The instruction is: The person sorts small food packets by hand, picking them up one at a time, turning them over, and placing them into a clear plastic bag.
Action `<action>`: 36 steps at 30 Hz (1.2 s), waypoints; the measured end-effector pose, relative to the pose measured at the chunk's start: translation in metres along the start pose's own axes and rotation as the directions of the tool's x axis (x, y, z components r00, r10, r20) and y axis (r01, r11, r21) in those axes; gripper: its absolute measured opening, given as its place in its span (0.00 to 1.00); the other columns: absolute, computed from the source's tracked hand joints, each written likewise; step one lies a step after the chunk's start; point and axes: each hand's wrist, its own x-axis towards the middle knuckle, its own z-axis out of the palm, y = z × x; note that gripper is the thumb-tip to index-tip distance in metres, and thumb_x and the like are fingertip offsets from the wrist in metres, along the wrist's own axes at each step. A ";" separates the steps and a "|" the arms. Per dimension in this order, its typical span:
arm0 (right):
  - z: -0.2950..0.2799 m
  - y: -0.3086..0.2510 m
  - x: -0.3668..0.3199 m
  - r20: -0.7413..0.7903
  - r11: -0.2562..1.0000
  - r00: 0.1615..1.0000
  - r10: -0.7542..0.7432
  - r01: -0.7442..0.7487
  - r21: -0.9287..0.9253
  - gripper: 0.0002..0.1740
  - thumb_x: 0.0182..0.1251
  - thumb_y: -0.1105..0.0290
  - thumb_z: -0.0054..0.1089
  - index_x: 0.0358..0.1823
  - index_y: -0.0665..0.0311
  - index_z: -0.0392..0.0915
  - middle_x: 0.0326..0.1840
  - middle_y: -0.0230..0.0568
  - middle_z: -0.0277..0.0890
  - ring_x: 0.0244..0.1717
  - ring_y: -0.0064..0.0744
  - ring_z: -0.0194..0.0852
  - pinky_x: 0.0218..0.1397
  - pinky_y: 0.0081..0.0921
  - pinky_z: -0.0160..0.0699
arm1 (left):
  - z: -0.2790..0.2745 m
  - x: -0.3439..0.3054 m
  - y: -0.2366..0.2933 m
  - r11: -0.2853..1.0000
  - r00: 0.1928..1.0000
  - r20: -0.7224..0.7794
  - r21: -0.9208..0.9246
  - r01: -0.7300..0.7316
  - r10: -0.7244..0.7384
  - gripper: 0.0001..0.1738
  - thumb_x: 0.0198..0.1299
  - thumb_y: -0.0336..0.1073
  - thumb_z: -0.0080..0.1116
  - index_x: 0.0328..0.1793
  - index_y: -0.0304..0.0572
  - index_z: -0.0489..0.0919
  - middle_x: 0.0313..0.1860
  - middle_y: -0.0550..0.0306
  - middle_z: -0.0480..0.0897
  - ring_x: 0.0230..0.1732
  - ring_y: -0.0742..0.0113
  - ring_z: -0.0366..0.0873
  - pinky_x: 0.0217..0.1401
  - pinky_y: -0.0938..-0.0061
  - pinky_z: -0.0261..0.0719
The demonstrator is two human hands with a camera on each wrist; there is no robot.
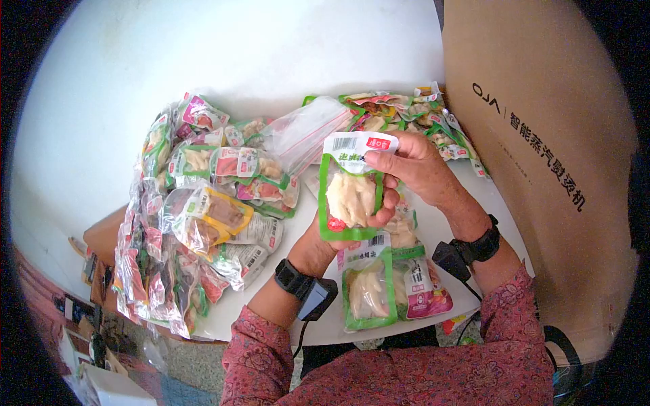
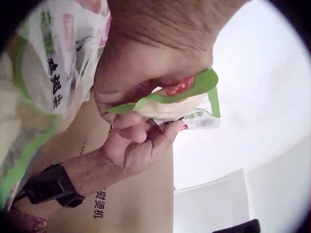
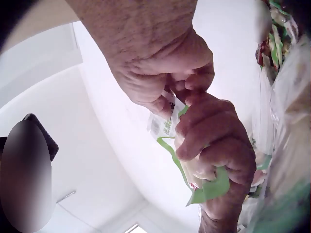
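Green-edged pkt (image 1: 351,196) of pale food is up over the white table (image 1: 484,203); left hand (image 1: 319,245) grips it low from behind, fingers round its right edge, & right hand (image 1: 423,166) pinches its top right corner. Pkt heap (image 1: 203,223) lies left, pkt pile (image 1: 433,122) far right, w/ cardboard box (image 1: 535,81) beyond.

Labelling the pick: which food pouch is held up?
The green-edged pouch in the left hand and right hand; the others lie on the table.

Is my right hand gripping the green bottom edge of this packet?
No, your right hand pinches the packet at its white top end.
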 end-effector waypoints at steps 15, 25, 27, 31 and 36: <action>-0.010 -0.009 0.001 -0.108 0.993 0.990 -0.094 0.086 -0.081 0.11 0.63 0.66 0.51 0.36 0.68 0.75 0.24 0.30 0.74 0.24 0.15 0.68 0.26 0.19 0.71 | 0.013 -0.009 0.017 0.900 0.942 -0.244 0.422 -0.110 0.229 0.20 0.61 0.44 0.42 0.50 0.35 0.70 0.37 0.48 0.77 0.33 0.62 0.77 0.35 0.77 0.75; -0.066 0.034 0.027 -0.458 0.871 0.868 -0.189 -0.067 -0.487 0.13 0.64 0.68 0.48 0.43 0.70 0.74 0.33 0.31 0.75 0.33 0.17 0.70 0.38 0.18 0.71 | -0.042 -0.009 0.020 -0.351 0.842 -0.028 0.901 0.255 0.539 0.20 0.55 0.40 0.54 0.52 0.40 0.71 0.47 0.49 0.76 0.52 0.56 0.71 0.52 0.69 0.68; -0.073 0.052 0.033 -0.453 0.880 0.873 -0.181 -0.062 -0.472 0.13 0.64 0.68 0.48 0.43 0.70 0.73 0.33 0.32 0.75 0.33 0.18 0.70 0.38 0.18 0.71 | -0.054 -0.008 0.014 -0.271 0.844 -0.079 0.928 0.257 0.531 0.20 0.54 0.39 0.55 0.52 0.41 0.71 0.47 0.48 0.76 0.50 0.54 0.71 0.51 0.70 0.69; -0.083 0.083 0.042 -0.450 0.851 0.849 -0.278 0.000 -0.525 0.13 0.64 0.69 0.47 0.44 0.69 0.72 0.35 0.33 0.75 0.34 0.18 0.71 0.36 0.19 0.71 | -0.061 -0.006 0.016 -0.038 0.886 -0.168 0.978 0.204 0.432 0.14 0.54 0.35 0.56 0.46 0.41 0.75 0.46 0.52 0.76 0.48 0.59 0.73 0.49 0.71 0.69; -0.081 0.113 0.046 -0.517 0.946 0.828 -0.216 0.048 -0.319 0.13 0.61 0.70 0.49 0.43 0.70 0.71 0.35 0.41 0.75 0.34 0.27 0.73 0.36 0.24 0.72 | -0.055 -0.004 0.018 -0.330 0.866 0.093 0.940 0.086 0.491 0.07 0.51 0.29 0.56 0.38 0.42 0.77 0.44 0.54 0.76 0.44 0.60 0.74 0.47 0.72 0.70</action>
